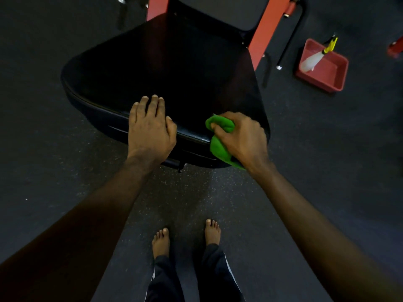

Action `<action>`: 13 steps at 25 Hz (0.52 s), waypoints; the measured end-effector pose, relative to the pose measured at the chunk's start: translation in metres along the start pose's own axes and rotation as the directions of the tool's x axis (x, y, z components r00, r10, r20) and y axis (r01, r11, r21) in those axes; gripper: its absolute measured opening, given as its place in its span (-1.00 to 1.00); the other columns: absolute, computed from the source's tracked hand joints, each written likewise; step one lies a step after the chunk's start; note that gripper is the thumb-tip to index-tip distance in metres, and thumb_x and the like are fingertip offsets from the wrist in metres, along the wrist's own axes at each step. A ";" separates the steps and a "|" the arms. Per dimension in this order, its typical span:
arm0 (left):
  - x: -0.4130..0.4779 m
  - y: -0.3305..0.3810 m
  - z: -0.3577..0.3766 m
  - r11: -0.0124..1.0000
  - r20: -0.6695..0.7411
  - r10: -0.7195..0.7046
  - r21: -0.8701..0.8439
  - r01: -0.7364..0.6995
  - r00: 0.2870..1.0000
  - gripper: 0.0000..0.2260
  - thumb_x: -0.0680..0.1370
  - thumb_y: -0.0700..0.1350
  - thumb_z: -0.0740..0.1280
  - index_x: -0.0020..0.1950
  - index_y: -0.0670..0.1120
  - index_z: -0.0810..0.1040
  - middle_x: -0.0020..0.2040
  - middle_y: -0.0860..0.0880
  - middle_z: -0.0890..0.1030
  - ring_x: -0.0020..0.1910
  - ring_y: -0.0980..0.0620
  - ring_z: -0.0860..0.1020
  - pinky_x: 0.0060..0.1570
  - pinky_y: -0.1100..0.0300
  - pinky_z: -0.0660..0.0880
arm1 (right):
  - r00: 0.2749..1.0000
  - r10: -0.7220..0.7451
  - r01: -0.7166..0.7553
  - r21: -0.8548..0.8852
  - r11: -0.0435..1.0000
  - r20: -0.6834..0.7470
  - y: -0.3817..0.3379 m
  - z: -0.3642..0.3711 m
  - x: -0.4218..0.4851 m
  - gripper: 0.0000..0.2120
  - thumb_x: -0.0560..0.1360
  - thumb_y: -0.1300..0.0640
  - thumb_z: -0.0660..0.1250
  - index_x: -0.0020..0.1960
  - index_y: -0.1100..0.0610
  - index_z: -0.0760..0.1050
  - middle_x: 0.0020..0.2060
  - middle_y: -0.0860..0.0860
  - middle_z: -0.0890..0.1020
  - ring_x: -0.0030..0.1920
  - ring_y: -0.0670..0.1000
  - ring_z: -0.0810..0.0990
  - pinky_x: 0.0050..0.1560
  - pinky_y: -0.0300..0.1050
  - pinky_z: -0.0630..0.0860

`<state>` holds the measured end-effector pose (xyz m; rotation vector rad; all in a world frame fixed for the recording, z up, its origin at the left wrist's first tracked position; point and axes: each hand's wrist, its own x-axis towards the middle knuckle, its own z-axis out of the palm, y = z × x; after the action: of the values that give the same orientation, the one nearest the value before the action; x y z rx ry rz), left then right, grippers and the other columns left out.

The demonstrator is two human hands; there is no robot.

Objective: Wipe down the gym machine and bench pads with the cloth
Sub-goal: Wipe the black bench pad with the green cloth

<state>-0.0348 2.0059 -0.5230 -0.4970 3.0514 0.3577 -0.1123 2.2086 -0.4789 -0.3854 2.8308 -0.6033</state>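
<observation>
The cloth [218,149] is bright green and soft-looking, bunched into a wad with one fold poking out above the thumb and a longer tail hanging below the palm. It sits at the near right edge of the seat pad [174,70], pressed against the rim where the top surface rolls over into the side. The seat pad is black and glossy, wide at the near end and narrowing toward the far end, with a piped seam running along its front edge. Beyond it a second black pad, the back pad [218,9], rises between the red frame [260,38] bars.

The right hand [242,138] grips the cloth, fingers curled tightly round the wad and the thumb tucked against the upper fold, the wrist angled in from the right. The left hand [150,129] rests flat on the near edge of the seat pad, left of the cloth and apart from it, fingers straight and close together, holding nothing. Both forearms are bare and stretched forward.

Counted: one cloth, two pads, two hands. To the far right on the dark speckled floor [65,171] stands one red tub [327,81], with one spray bottle [313,58] leaning inside it, its nozzle yellow. Two bare feet [161,241] stand below, under dark trouser legs.
</observation>
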 end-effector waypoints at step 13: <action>-0.007 0.093 0.001 0.950 0.019 0.190 -0.256 -0.179 0.982 -0.52 0.61 -0.08 0.09 0.50 -0.22 0.38 0.48 -0.17 0.42 0.49 -0.09 0.35 0.53 0.03 0.15 | 0.948 0.238 -0.167 0.306 0.937 -0.212 0.065 -0.008 -0.033 -0.75 0.52 -0.17 0.41 0.13 -0.10 0.66 0.02 -0.16 0.69 0.00 -0.19 0.62 -0.02 -0.26 0.51</action>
<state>-0.0572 2.0940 -0.5026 -0.2047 3.0309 0.7630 -0.0965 2.2790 -0.4945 0.0410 2.8952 -1.0600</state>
